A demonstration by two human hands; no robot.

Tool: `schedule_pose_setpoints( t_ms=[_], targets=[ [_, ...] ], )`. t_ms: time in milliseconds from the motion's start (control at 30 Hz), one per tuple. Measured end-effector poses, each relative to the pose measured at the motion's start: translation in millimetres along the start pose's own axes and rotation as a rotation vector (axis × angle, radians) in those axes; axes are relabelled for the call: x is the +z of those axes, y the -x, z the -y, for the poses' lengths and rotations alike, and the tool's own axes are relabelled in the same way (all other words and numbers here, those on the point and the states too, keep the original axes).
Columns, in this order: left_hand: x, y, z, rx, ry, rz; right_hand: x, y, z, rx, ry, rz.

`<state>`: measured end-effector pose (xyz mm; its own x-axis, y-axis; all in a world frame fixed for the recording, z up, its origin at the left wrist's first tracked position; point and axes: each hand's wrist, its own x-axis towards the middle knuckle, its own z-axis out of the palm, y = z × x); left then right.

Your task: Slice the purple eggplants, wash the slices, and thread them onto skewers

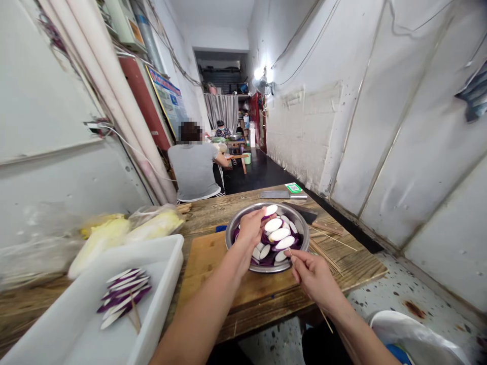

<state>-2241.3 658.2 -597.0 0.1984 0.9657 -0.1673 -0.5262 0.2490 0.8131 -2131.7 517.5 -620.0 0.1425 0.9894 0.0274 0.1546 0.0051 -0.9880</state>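
My right hand (312, 274) pinches a thin bamboo skewer (326, 322), whose lower end sticks out below the palm. Several oval eggplant slices (279, 234), white with purple skin, line up beyond its fingertips and appear threaded on the skewer. At the far end of that row, my left hand (251, 225) has its fingers closed around an eggplant slice (271, 210). Both hands are over a round metal bowl (229, 244) holding more loose slices. Skewered eggplant slices (125, 294) lie in the white tray (173, 268) at left.
A wooden cutting board (201, 263) lies under the bowl. Loose skewers (329, 261), a cleaver (274, 194) and a dark-bladed knife (304, 212) lie right and behind. Bagged cabbages (102, 243) sit at left. A person in grey (194, 172) sits ahead; a white-lined bin (411, 329) stands lower right.
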Motion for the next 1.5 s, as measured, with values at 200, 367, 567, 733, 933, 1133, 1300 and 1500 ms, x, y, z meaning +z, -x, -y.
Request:
schedule_pose_setpoints(
  t_ms=[200,367,567,733,933,1133,1300,1500],
  targets=[
    [0.8,3,2,0.005,-0.044,0.014,0,-1,-1,-0.019,0.001,-0.007],
    [-1.2,3,5,0.013,-0.061,0.028,1,-2,-7,-0.037,0.006,-0.023],
    [-2.4,3,6,0.003,-0.051,0.042,1,-4,-8,-0.039,0.015,-0.027],
    [-2.6,3,6,-0.003,-0.042,0.056,0,-7,-7,-0.044,0.022,-0.04],
    [1.2,5,6,-0.01,-0.027,0.051,3,-11,-8,-0.04,0.004,-0.051],
    [-3.5,8,-33,-0.077,-0.025,0.12,-17,-14,-10,-0.08,-0.166,-0.157],
    [0.8,22,-33,-0.062,-0.168,0.147,-27,-13,-11,-0.063,-0.239,-0.185],
    [25.1,43,8,-0.161,-0.082,0.366,-11,-9,-13,-0.091,-0.248,-0.16]
  ],
)
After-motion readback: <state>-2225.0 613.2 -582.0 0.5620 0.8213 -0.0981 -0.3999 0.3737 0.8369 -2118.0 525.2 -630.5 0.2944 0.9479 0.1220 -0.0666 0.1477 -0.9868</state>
